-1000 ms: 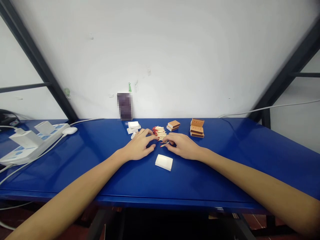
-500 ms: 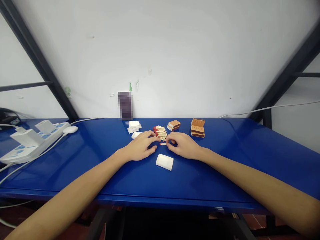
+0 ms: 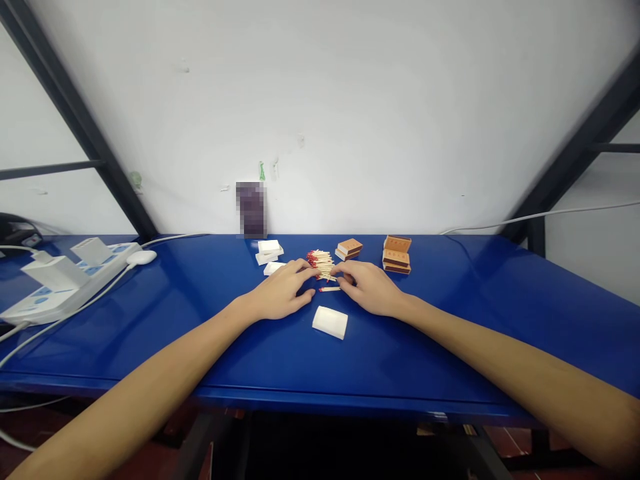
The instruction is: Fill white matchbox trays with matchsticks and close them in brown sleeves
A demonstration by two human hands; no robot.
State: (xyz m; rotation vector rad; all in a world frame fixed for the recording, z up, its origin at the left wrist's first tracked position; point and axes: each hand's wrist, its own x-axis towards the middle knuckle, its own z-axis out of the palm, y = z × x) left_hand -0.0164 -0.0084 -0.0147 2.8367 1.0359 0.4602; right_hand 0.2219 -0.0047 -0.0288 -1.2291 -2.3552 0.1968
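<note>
The left hand (image 3: 280,291) is spread, thumb well apart from forefinger, with nothing seen between them; its fingertips rest at the near left edge of the match pile (image 3: 321,262). The right hand (image 3: 370,287) is loosely curled at the pile's near right edge; whether it pinches a match cannot be told. The pile lies mid-table, beyond a white tray (image 3: 330,322), red heads mostly to the left. Light fingertip nudges, one hand steadying the left side, should suit best, keeping heads aligned without scattering the sticks.

Compared with half a second ago, the right fingertips sit slightly farther toward the pile, and the single loose match (image 3: 329,289) near it shows more of its length.
</note>
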